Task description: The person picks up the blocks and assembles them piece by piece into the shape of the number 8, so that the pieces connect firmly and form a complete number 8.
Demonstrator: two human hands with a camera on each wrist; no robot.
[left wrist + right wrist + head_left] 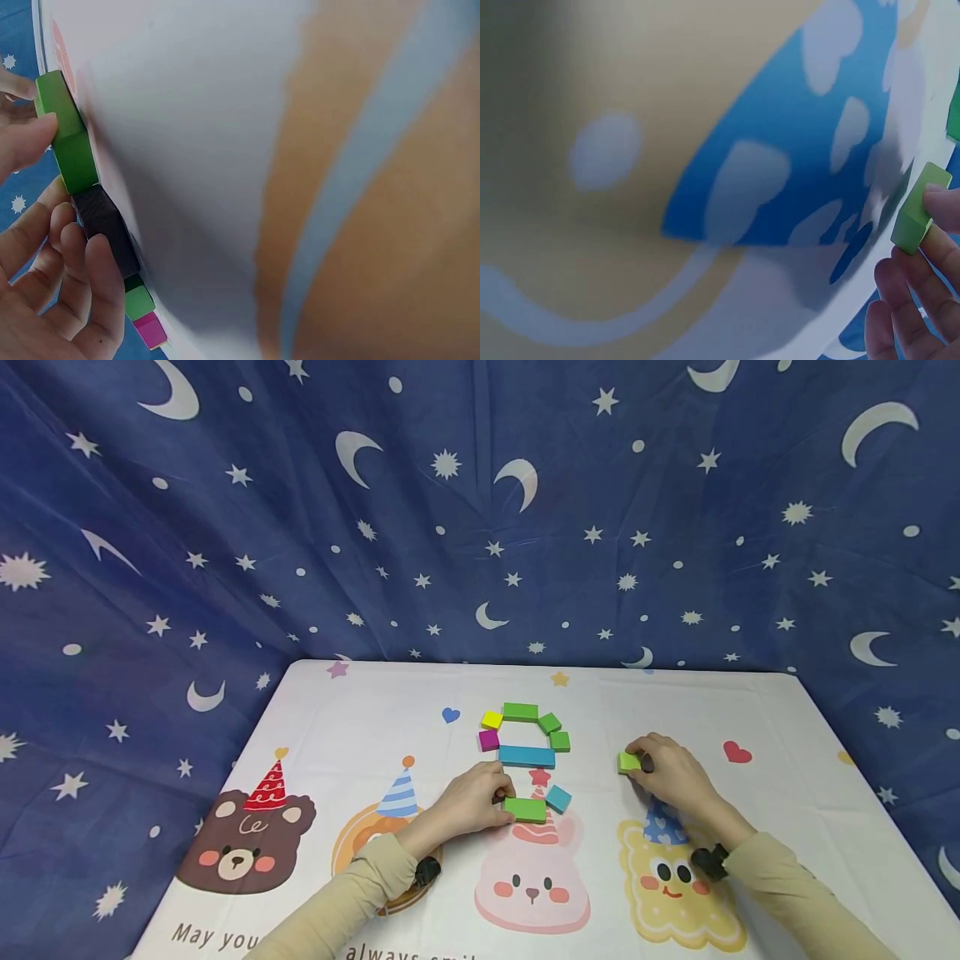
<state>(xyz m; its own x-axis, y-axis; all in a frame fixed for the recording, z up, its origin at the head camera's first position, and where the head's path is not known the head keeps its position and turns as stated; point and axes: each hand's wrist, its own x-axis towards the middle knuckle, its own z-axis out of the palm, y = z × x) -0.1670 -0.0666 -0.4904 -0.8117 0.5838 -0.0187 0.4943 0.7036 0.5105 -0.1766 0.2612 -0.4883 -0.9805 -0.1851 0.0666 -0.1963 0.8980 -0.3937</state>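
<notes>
My left hand [467, 800] pinches a long green block [525, 811] between thumb and finger, on or just above the tabletop. A black block [105, 229] sits end to end with it in the left wrist view, beside the curled fingers; the head view mostly hides it. Just right of the green block is a small blue block [558, 798]. Farther right, my right hand [675, 774] pinches a small light green block [628, 763], partly covered by fingers in the head view. The right wrist view shows that block [919, 210] between thumb and fingertips.
Behind the hands, blocks form a ring: a long green one [521, 712], a yellow one [492, 720], a purple one [489, 740], a long blue one [527, 756] and two small green ones [550, 722]. The printed white tabletop [375, 710] ends at a blue curtain [450, 568].
</notes>
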